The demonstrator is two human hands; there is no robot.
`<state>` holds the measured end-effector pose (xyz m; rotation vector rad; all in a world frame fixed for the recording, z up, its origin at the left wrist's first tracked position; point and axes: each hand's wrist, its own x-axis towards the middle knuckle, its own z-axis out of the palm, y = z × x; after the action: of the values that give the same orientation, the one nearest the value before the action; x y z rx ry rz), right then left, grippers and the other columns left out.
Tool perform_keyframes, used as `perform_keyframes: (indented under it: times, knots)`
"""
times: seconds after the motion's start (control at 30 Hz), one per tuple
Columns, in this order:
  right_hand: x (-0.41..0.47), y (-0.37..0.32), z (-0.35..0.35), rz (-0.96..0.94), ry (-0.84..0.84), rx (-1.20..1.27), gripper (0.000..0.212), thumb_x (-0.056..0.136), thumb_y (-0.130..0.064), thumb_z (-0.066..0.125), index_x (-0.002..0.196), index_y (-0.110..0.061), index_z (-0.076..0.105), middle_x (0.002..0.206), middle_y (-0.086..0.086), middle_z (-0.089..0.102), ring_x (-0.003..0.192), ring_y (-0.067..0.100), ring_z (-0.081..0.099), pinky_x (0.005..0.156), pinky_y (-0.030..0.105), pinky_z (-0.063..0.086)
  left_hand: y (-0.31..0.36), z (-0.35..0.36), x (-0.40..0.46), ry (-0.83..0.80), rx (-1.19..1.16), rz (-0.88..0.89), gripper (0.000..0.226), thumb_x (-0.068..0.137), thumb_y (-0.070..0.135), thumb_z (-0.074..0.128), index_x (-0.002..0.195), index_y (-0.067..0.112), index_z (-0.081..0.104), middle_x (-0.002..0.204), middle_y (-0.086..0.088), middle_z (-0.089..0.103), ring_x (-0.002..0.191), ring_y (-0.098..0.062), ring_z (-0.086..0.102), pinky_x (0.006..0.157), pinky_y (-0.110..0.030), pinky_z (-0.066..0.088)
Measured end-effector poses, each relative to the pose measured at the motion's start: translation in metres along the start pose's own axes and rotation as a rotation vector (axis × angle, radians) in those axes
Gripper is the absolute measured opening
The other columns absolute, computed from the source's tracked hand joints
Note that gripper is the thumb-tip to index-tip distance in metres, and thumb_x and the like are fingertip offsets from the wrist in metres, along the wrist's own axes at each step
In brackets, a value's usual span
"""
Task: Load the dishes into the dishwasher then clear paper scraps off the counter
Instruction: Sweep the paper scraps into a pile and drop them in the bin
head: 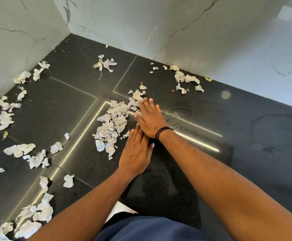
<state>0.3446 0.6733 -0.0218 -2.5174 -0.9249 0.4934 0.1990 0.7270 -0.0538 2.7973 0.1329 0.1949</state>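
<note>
Crumpled white paper scraps lie all over the black stone counter (228, 136). The biggest heap of scraps (112, 126) sits in the middle, just left of both hands. My right hand (150, 117) lies flat on the counter with straight fingers, its fingertips touching the heap's upper edge. My left hand (136, 152) is flat too, fingers straight, just below the right hand and beside the heap's lower edge. Neither hand holds anything. No dishes or dishwasher are in view.
Smaller clusters of scraps lie at the back centre (105, 64), back right (187, 79), along the left wall (1, 108) and at the near left (35, 214). Marble walls (141, 23) close the counter at the back and left. A wet smear (180, 108) shows right of my hands.
</note>
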Motion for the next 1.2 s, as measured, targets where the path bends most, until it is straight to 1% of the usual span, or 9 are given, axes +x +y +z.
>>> perform_keyframes:
  times: [0.1, 0.2, 0.4, 0.57, 0.73, 0.83, 0.97, 1.07, 1.2]
  knots:
    - [-0.002, 0.026, -0.02, 0.027, 0.197, 0.025, 0.07, 0.105, -0.048, 0.031, 0.159, -0.009, 0.01, 0.167, 0.011, 0.001, 0.154, 0.026, -0.007, 0.125, 0.045, -0.002, 0.001, 0.001, 0.018, 0.013, 0.009, 0.025, 0.064, 0.105, 0.041, 0.038, 0.157, 0.004, 0.03, 0.166, -0.015, 0.022, 0.157, -0.023, 0.008, 0.127, -0.043, 0.012]
    - [-0.001, 0.068, -0.048, 0.249, 0.395, 0.0, 0.073, 0.102, -0.049, 0.037, 0.158, -0.007, 0.015, 0.166, 0.015, 0.005, 0.153, 0.031, -0.001, 0.123, 0.046, 0.004, 0.005, 0.001, 0.048, 0.007, 0.003, 0.044, 0.07, 0.104, 0.048, 0.035, 0.159, 0.005, 0.025, 0.168, -0.013, 0.016, 0.157, -0.022, 0.006, 0.128, -0.04, 0.008]
    - [0.014, 0.129, -0.074, 0.557, 0.354, 0.039, 0.076, 0.103, -0.05, 0.032, 0.158, -0.004, 0.007, 0.166, 0.017, 0.004, 0.153, 0.032, 0.0, 0.125, 0.048, 0.007, 0.001, 0.008, 0.069, -0.061, 0.041, 0.034, 0.077, 0.104, 0.057, 0.031, 0.161, 0.008, 0.016, 0.17, -0.01, 0.008, 0.157, -0.018, -0.005, 0.128, -0.04, 0.006]
    - [0.03, 0.093, -0.049, 0.465, 0.285, -0.023, 0.075, 0.104, -0.05, 0.026, 0.158, -0.003, 0.007, 0.166, 0.016, 0.004, 0.154, 0.031, -0.003, 0.124, 0.047, 0.002, 0.002, 0.008, 0.069, -0.007, 0.047, 0.014, 0.077, 0.104, 0.056, 0.035, 0.16, 0.006, 0.018, 0.169, -0.011, 0.009, 0.157, -0.02, -0.003, 0.128, -0.042, 0.009]
    - [0.031, 0.059, -0.03, 0.144, 0.137, 0.09, 0.064, 0.106, -0.043, 0.029, 0.158, -0.009, 0.014, 0.167, 0.009, 0.005, 0.154, 0.023, -0.005, 0.125, 0.045, -0.002, 0.001, 0.009, 0.069, 0.034, 0.02, -0.006, 0.08, 0.102, 0.058, 0.037, 0.159, 0.003, 0.022, 0.168, -0.013, 0.014, 0.157, -0.02, 0.0, 0.128, -0.043, 0.011]
    - [0.027, 0.064, -0.037, 0.022, 0.369, 0.211, 0.057, 0.104, -0.036, 0.043, 0.153, -0.009, 0.034, 0.165, 0.008, 0.018, 0.154, 0.023, 0.006, 0.125, 0.041, 0.005, 0.001, 0.007, 0.069, 0.05, 0.005, -0.005, 0.083, 0.101, 0.06, 0.039, 0.158, 0.002, 0.023, 0.168, -0.013, 0.013, 0.157, -0.021, 0.001, 0.128, -0.044, 0.011]
    - [0.036, 0.104, -0.067, 0.34, 0.762, 0.238, 0.056, 0.096, -0.035, 0.048, 0.142, -0.003, 0.05, 0.153, 0.019, 0.04, 0.147, 0.034, 0.028, 0.122, 0.045, 0.022, 0.001, 0.004, 0.068, 0.052, -0.015, -0.001, 0.085, 0.1, 0.061, 0.041, 0.159, 0.003, 0.021, 0.169, -0.012, 0.012, 0.157, -0.021, 0.001, 0.128, -0.043, 0.011]
    - [0.049, 0.151, -0.091, 0.53, 0.649, 0.06, 0.057, 0.098, -0.038, 0.048, 0.144, -0.003, 0.044, 0.151, 0.021, 0.039, 0.144, 0.035, 0.031, 0.12, 0.047, 0.026, 0.002, 0.004, 0.068, 0.038, -0.019, -0.009, 0.087, 0.1, 0.063, 0.039, 0.159, 0.003, 0.02, 0.169, -0.011, 0.011, 0.157, -0.02, 0.0, 0.128, -0.043, 0.011]
    - [0.058, 0.164, -0.092, 0.584, 0.5, -0.089, 0.062, 0.101, -0.045, 0.041, 0.146, -0.002, 0.039, 0.15, 0.022, 0.038, 0.141, 0.037, 0.034, 0.118, 0.051, 0.029, 0.002, 0.002, 0.068, 0.053, -0.036, -0.015, 0.088, 0.099, 0.065, 0.039, 0.159, 0.003, 0.02, 0.169, -0.011, 0.011, 0.157, -0.02, 0.0, 0.127, -0.045, 0.014]
